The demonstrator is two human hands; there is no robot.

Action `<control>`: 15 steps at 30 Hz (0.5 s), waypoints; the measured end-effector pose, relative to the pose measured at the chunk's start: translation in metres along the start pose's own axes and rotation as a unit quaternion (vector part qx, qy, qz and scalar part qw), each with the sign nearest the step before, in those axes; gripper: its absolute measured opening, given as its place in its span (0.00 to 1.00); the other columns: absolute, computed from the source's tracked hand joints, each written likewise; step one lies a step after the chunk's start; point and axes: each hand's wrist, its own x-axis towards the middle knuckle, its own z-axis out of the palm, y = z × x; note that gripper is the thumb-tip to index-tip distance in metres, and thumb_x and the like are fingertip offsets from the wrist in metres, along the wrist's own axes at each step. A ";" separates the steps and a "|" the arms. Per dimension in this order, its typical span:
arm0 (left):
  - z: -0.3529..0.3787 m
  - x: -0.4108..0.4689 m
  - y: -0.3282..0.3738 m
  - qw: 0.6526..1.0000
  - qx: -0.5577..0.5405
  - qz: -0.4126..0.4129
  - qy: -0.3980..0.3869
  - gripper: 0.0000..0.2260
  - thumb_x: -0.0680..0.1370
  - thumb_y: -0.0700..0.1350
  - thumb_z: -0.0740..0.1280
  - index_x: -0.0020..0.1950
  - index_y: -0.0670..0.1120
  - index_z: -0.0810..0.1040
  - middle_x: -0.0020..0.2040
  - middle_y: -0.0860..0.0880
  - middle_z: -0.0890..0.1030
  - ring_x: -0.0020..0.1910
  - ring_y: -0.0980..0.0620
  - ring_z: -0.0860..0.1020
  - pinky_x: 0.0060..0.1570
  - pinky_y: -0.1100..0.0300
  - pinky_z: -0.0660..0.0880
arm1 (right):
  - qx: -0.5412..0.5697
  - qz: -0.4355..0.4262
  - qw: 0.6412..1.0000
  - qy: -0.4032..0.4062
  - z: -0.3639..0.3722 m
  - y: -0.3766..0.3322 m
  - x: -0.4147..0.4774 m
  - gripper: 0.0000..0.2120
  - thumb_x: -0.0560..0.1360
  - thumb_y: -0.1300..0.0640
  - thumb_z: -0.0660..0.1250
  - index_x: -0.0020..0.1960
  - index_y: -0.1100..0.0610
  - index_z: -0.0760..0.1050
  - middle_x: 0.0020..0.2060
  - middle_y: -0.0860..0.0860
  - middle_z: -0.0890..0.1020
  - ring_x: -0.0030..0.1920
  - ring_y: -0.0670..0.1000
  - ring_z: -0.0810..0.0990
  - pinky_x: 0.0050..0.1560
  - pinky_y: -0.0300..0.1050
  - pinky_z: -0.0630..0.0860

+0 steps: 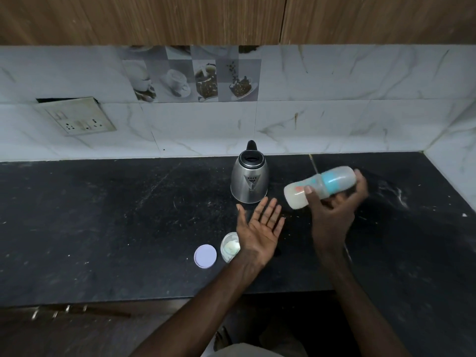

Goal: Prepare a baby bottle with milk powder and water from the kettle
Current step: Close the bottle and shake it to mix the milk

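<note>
My right hand (334, 210) grips a capped baby bottle (320, 186), tipped nearly on its side over the counter, base to the left. White milk fills the base end and a blue collar with a clear cap is at the right end. The bottle looks motion-blurred. My left hand (260, 228) is held palm up with fingers spread, holding nothing, just left of and below the bottle. A steel kettle (249, 177) with a black lid stands behind my left hand. A small clear tub of milk powder (229, 246) sits uncovered by my left wrist, its lilac lid (205, 256) lying beside it.
The black stone counter (103, 215) runs to a white tiled wall at the back and right. A socket plate (74, 117) hangs loose on the wall at left. Wooden cabinets (154, 19) are overhead. The counter's front edge runs below my forearms.
</note>
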 end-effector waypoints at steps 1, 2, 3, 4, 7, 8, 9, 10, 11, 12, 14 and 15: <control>-0.001 0.001 0.000 1.000 -0.009 0.002 0.005 0.37 0.79 0.71 0.59 0.72 0.43 0.78 0.71 0.41 0.81 0.73 0.42 0.76 0.79 0.43 0.64 | -0.005 0.013 1.000 -0.003 0.004 0.001 -0.005 0.44 0.71 0.60 0.81 0.76 0.43 0.58 0.58 0.36 0.78 0.56 0.36 0.83 0.56 0.50 0.85; -0.001 0.002 0.000 1.000 -0.021 -0.001 0.011 0.36 0.79 0.71 0.61 0.71 0.42 0.79 0.71 0.40 0.80 0.73 0.40 0.76 0.79 0.41 0.65 | -0.045 0.018 0.997 -0.059 0.008 0.000 -0.016 0.44 0.70 0.58 0.82 0.74 0.40 0.59 0.57 0.38 0.79 0.53 0.37 0.83 0.55 0.51 0.85; -0.001 0.003 -0.001 0.999 -0.030 -0.006 0.013 0.36 0.79 0.70 0.62 0.71 0.41 0.78 0.71 0.38 0.80 0.74 0.38 0.75 0.78 0.39 0.65 | -0.091 0.020 0.987 -0.127 0.011 0.004 -0.025 0.44 0.68 0.56 0.83 0.73 0.39 0.60 0.57 0.39 0.80 0.51 0.39 0.84 0.53 0.49 0.85; -0.001 0.004 -0.002 0.999 -0.029 -0.009 0.015 0.36 0.79 0.69 0.63 0.71 0.40 0.78 0.71 0.38 0.80 0.74 0.37 0.75 0.78 0.38 0.65 | -0.118 0.015 0.980 -0.157 0.012 0.009 -0.029 0.45 0.67 0.54 0.84 0.75 0.40 0.60 0.58 0.41 0.81 0.51 0.40 0.84 0.51 0.48 0.84; -0.003 0.010 0.001 1.000 0.009 0.006 0.021 0.36 0.80 0.70 0.60 0.72 0.42 0.78 0.69 0.41 0.82 0.74 0.42 0.76 0.79 0.42 0.64 | -0.035 0.053 0.998 -0.009 0.012 0.013 -0.019 0.46 0.69 0.57 0.83 0.77 0.45 0.59 0.63 0.43 0.77 0.54 0.35 0.82 0.54 0.45 0.85; -0.005 0.010 0.001 1.000 0.013 0.005 0.021 0.36 0.80 0.70 0.59 0.72 0.43 0.79 0.69 0.42 0.82 0.73 0.43 0.76 0.80 0.44 0.64 | -0.010 0.061 0.998 0.022 0.013 0.016 -0.017 0.45 0.70 0.59 0.82 0.77 0.46 0.59 0.63 0.40 0.76 0.55 0.32 0.81 0.56 0.44 0.84; -0.006 0.010 0.000 1.000 0.006 0.000 0.023 0.36 0.80 0.70 0.59 0.72 0.42 0.79 0.69 0.42 0.82 0.73 0.43 0.76 0.80 0.44 0.64 | -0.007 0.065 0.998 0.012 0.016 0.012 -0.019 0.44 0.70 0.60 0.81 0.76 0.44 0.60 0.61 0.38 0.77 0.55 0.32 0.81 0.56 0.43 0.84; -0.009 0.011 -0.002 1.000 -0.005 -0.005 0.026 0.36 0.79 0.70 0.61 0.72 0.41 0.79 0.69 0.41 0.81 0.73 0.41 0.76 0.79 0.42 0.65 | -0.027 0.061 0.997 -0.041 0.018 0.012 -0.024 0.44 0.69 0.59 0.82 0.74 0.41 0.60 0.59 0.37 0.78 0.54 0.34 0.83 0.55 0.41 0.84; -0.011 0.012 -0.004 0.999 -0.015 -0.010 0.030 0.36 0.79 0.69 0.62 0.72 0.40 0.78 0.70 0.39 0.81 0.73 0.39 0.76 0.79 0.41 0.65 | -0.056 0.057 0.990 -0.112 0.019 0.016 -0.029 0.44 0.68 0.58 0.83 0.72 0.38 0.61 0.58 0.38 0.80 0.53 0.38 0.84 0.53 0.41 0.83; -0.013 0.012 -0.005 0.999 -0.019 -0.015 0.035 0.36 0.79 0.69 0.63 0.71 0.40 0.79 0.70 0.38 0.80 0.73 0.38 0.76 0.79 0.40 0.65 | -0.082 0.046 0.985 -0.143 0.019 0.018 -0.030 0.44 0.67 0.57 0.84 0.72 0.38 0.62 0.58 0.40 0.81 0.52 0.41 0.85 0.51 0.41 0.83; -0.016 0.013 -0.003 0.999 0.003 -0.009 0.043 0.36 0.79 0.70 0.61 0.71 0.42 0.79 0.71 0.40 0.80 0.73 0.41 0.76 0.79 0.43 0.65 | -0.054 0.050 0.995 -0.071 0.017 0.019 -0.018 0.45 0.67 0.57 0.84 0.74 0.41 0.62 0.60 0.44 0.81 0.53 0.42 0.85 0.51 0.43 0.84; -0.019 0.014 -0.003 0.999 0.020 -0.006 0.045 0.35 0.79 0.70 0.60 0.71 0.43 0.80 0.70 0.42 0.81 0.73 0.44 0.76 0.80 0.45 0.64 | -0.008 0.061 0.998 -0.005 0.016 0.017 -0.012 0.45 0.68 0.58 0.84 0.74 0.43 0.61 0.61 0.46 0.81 0.54 0.41 0.84 0.52 0.42 0.84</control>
